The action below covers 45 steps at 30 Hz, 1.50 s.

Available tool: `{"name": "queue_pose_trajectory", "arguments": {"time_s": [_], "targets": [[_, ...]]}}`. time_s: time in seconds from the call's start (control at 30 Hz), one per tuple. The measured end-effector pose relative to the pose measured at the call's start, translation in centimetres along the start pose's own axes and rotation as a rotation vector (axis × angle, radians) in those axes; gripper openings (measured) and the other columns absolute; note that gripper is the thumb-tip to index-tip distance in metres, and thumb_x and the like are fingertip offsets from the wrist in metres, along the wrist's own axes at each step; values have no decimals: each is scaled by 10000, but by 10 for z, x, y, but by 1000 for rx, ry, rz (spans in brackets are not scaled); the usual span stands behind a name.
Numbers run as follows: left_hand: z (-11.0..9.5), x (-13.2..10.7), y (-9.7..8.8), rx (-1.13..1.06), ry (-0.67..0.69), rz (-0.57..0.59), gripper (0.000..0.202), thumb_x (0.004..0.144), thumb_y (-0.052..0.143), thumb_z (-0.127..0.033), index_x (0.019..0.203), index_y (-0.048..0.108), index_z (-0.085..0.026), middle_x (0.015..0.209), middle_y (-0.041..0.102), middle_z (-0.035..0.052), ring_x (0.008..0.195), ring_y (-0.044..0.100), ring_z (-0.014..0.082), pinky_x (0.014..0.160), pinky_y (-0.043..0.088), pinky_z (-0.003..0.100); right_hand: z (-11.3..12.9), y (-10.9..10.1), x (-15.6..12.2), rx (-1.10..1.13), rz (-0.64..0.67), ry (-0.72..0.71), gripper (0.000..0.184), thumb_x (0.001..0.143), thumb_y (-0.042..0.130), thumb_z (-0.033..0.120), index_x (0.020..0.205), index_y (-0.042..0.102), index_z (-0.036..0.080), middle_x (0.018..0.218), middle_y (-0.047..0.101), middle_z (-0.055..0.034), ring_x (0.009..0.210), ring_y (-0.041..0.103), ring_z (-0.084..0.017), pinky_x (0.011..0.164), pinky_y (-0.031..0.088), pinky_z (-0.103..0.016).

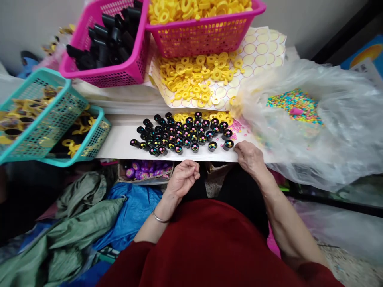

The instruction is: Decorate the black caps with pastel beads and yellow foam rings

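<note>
My left hand (183,177) hangs just below the front edge of the white board (119,143), fingers curled into a loose fist, with nothing visible in them. My right hand (249,155) rests on the board's front edge, fingers bent down, fingertips close to the nearest black cap (228,144). Several small black caps filled with coloured beads (182,133) stand in rows on the board. Behind them lies a heap of yellow rings (197,81) on a sheet of round stickers.
A clear plastic bag (329,119) with pastel beads (295,105) lies at right. Pink baskets hold black tubes (110,40) and yellow rings (191,10). Teal baskets (44,115) stand at left. Green and blue cloth (89,215) lies below, by a box of purple items (143,169).
</note>
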<state>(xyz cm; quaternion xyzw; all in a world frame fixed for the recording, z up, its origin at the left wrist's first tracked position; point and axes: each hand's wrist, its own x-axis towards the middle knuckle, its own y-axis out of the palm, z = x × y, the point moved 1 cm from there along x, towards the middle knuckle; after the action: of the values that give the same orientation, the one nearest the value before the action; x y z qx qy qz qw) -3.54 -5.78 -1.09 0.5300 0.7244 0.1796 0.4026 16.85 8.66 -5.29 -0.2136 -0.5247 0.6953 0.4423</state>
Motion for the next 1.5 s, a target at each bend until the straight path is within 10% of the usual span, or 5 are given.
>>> {"name": "queue_pose_trajectory", "arguments": {"time_s": [0.3,0.5,0.83,1.5], "targets": [[-103,-8,-41,638,706,-497,182,537,792,-224,685,703,-167,616,627,-10,542,518,76,549,423,218,-10,5,4,-74,-27,-64,154,853,438,244,799,572,192,750,602,-83,723,529,-215,614,353,-301],[-162,13,-78,1191,724,-676,96,566,701,-232,610,671,-152,614,593,-5,616,514,112,602,415,249,-12,9,2,-127,-127,-52,178,853,416,207,730,543,188,720,541,-89,721,467,-220,625,334,-314],[-162,53,-102,1688,509,-670,112,607,649,-267,645,693,-171,705,553,20,702,519,158,667,396,293,-18,12,-4,-99,-193,-134,224,904,384,238,752,538,182,717,520,-79,714,446,-213,647,353,-321],[-157,57,-99,1887,502,-676,120,626,620,-287,629,698,-196,731,590,38,772,539,206,726,392,336,-17,14,-4,-47,-188,-76,218,898,395,269,765,550,192,730,530,-76,731,457,-215,674,360,-329]]}}
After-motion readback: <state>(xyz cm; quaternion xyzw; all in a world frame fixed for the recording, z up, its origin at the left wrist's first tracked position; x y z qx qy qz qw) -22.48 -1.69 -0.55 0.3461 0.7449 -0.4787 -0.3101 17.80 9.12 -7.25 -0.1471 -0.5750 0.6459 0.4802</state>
